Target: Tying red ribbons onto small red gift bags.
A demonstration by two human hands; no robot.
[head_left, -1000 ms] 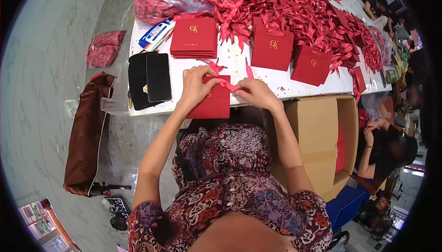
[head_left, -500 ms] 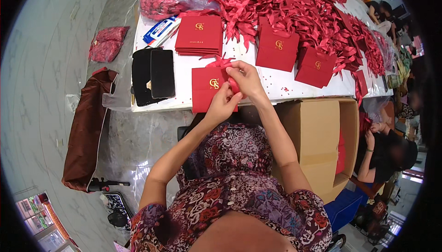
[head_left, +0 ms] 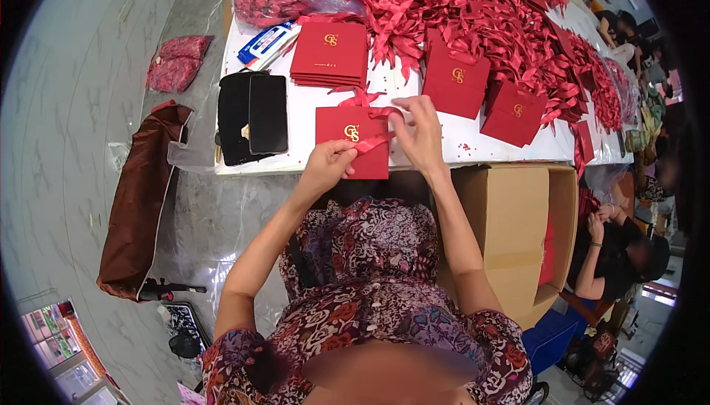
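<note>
A small red paper gift bag [head_left: 370, 164] with a gold emblem lies flat at the table's near edge, its red ribbon [head_left: 374, 143] trailing over the front. Between thumb and fingertips, my left hand [head_left: 325, 168] pinches one stretch of this ribbon near the bag's lower left. At the bag's right side, my right hand [head_left: 421, 137] has the ribbon's loop at its thumb and forefinger, with the other fingers raised and loosely bent. Part of the ribbon is hidden behind the right thumb.
A stack of red bags [head_left: 329, 54], a wipes packet [head_left: 266, 44] and a phone [head_left: 268, 114] lie left of and beyond my hands. More red bags [head_left: 456, 79] sit to the right, before a heap of ribbons [head_left: 458, 5]. A cardboard box [head_left: 514, 231] stands at the near right.
My hands have moved apart from their close grip on the ribbon. The left has gone leftward, drawing ribbon across the bag's front; the right has shifted right, its fingers spreading.
</note>
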